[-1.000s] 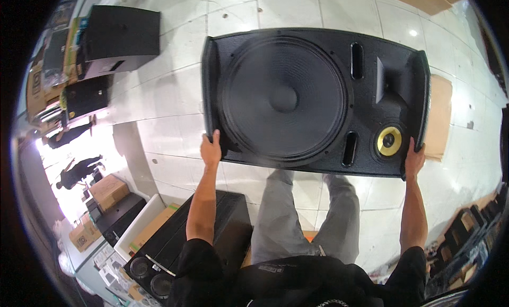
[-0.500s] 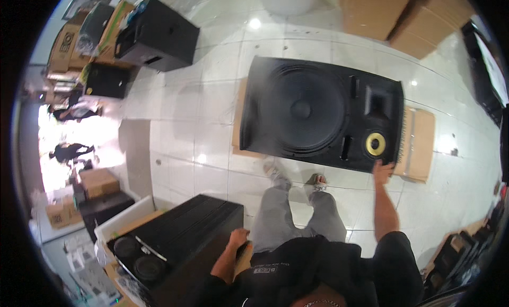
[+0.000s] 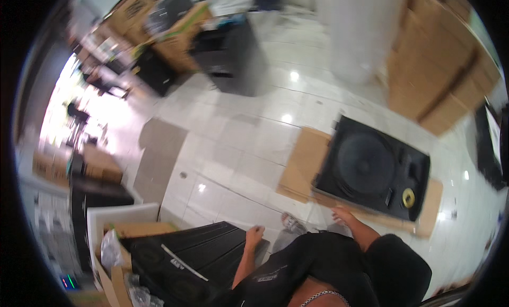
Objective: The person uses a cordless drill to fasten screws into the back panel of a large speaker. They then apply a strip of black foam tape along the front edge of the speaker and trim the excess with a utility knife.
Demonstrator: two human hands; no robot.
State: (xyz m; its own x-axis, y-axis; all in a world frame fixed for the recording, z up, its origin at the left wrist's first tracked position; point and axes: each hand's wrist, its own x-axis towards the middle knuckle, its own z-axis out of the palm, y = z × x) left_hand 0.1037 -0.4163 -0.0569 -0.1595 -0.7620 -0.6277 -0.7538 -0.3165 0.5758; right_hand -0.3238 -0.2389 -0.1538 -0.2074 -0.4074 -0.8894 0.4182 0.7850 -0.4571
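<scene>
Lying just beyond the right hand point(image 3: 342, 215) — half-open, empty — the black speaker point(image 3: 366, 165) rests on cardboard point(image 3: 301, 164).

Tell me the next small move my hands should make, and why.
Perhaps steady the long black cabinet with your left hand: that hand is right by it, though I can't tell whether they touch. Meanwhile, the big speaker lies face up on cardboard, and neither hand grips it.

Black speaker point(image 3: 214, 248): white lettering on front | black shirt point(image 3: 339, 259): small pale print | cardboard box point(image 3: 130, 13): dark print
</scene>
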